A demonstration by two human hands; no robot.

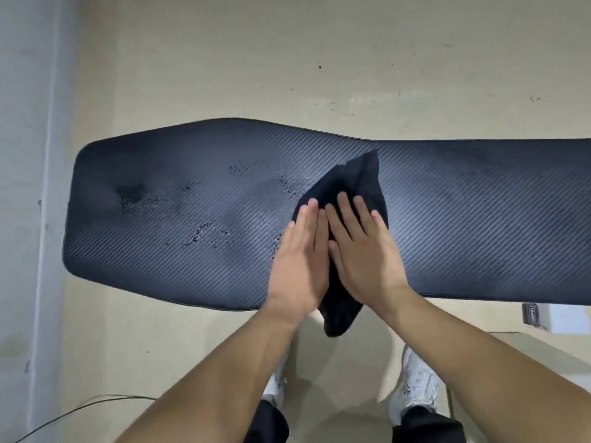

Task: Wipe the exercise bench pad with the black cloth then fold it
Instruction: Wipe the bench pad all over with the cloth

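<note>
A person stands over a ribbed, dark exercise bench pad (447, 225) that runs across the view from left to right, with the wiping job apparently only part done. At the pad's left end a dark wet patch (132, 193) shows, and scattered water droplets (204, 233) bead on the ribbing between there and the middle, so that stretch seems not yet dried. At mid-pad the left hand (299, 260) lies flat, fingers straight and together, pressing the left side of the black cloth (358, 180); its grip is released, palm down rather than clenched around anything. Just beside it, the two nearly touching, the right hand (363, 251) also rests flat and unclenched on the cloth, fingers spread toward the far edge. The cloth itself is bunched, not folded: a peak rises toward the far side beyond the fingertips, and a loose tail hangs over the near edge of the surface between the wrists. To the right of the hands the pad looks dull and free of droplets, though whether it has been wiped cannot be told. Below, white sneakers (415, 385) stand on the beige floor (287, 59), and a thin black cable (64, 414) trails at near left. Judged from this, the droplets on the left remain to be cleared, and folding has not begun.
</note>
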